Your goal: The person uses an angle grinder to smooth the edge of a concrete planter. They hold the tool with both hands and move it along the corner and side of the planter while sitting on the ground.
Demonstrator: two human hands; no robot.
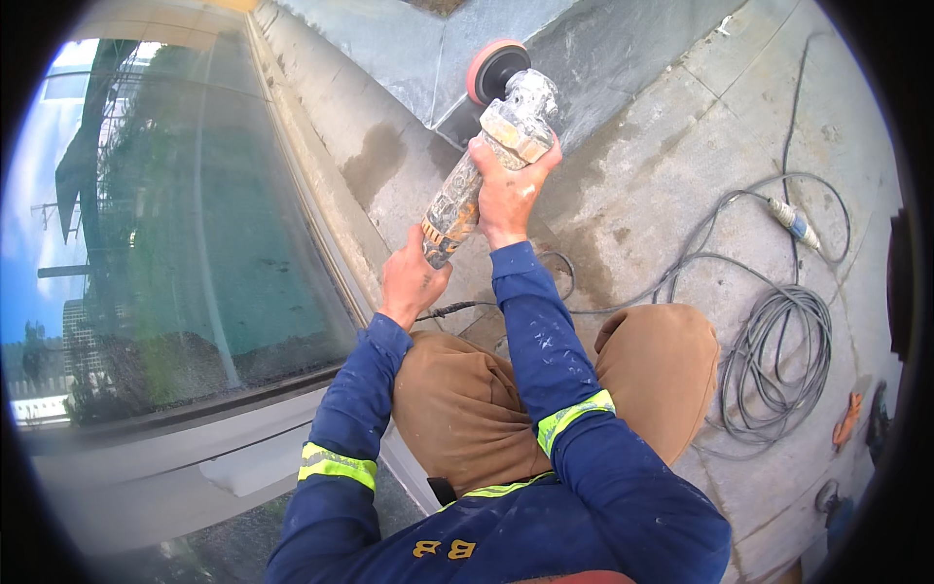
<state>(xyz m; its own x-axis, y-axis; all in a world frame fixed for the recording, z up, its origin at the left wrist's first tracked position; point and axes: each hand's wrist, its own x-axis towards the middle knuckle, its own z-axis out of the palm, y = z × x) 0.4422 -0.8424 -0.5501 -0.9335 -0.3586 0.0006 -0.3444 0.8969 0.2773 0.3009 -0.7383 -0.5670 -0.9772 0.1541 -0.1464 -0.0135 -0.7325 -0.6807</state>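
Observation:
An angle grinder [453,208], its body caked in pale dust, points up and away from me. At its far end a round pad [498,71] with a pinkish-red edge stands at the corner of a grey stone-like block [394,47]; whether they touch, I cannot tell. My right hand [513,189] is wrapped round the grinder just behind its head. Behind it, my left hand [410,279] grips the rear end of the body. A dark power cord [457,309] runs from near the tool's back end past my knees.
To the right, a grey cable [778,355] lies coiled on the concrete paving, with a white-and-blue connector [794,223] beyond it. An orange object [847,421] lies near the right rim. A large reflective window [224,234] with a sill runs along my left. Damp patches [377,159] mark the ground.

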